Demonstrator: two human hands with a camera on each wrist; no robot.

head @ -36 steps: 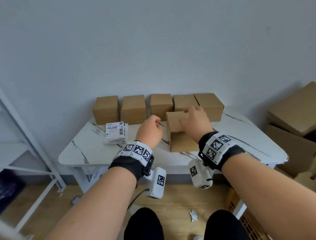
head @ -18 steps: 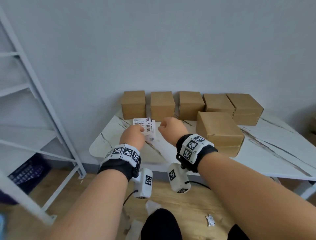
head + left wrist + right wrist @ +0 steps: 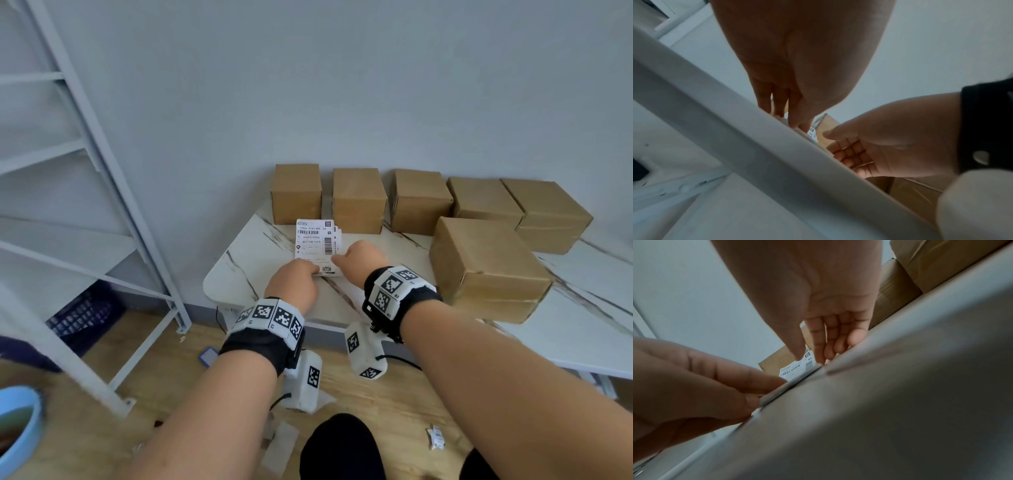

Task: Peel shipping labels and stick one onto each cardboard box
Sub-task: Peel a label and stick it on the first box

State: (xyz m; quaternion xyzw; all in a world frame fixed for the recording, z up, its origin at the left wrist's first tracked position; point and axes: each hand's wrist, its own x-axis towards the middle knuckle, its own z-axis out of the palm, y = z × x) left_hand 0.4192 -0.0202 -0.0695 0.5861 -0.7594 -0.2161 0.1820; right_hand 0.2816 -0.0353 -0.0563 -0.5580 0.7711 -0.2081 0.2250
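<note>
Head view: left hand (image 3: 293, 286) pinches the near edge of the label stack (image 3: 313, 240) at the marble table (image 3: 239, 270) left end, right hand (image 3: 359, 257) touching it with relaxed fingers, cardboard boxes (image 3: 358, 198) lined along the table's far edge.

matt cardboard boxes (image 3: 486, 260), glossy marble-look table (image 3: 239, 274), paper labels (image 3: 313, 241)

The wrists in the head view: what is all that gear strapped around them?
Both forearms are bare, with no sleeves. The left wrist band and the right wrist band are black straps topped with white blocks printed with black-and-white square codes. Under them hang a left pod and a right pod, white and also coded, the right one trailing a thin black cable.
</note>
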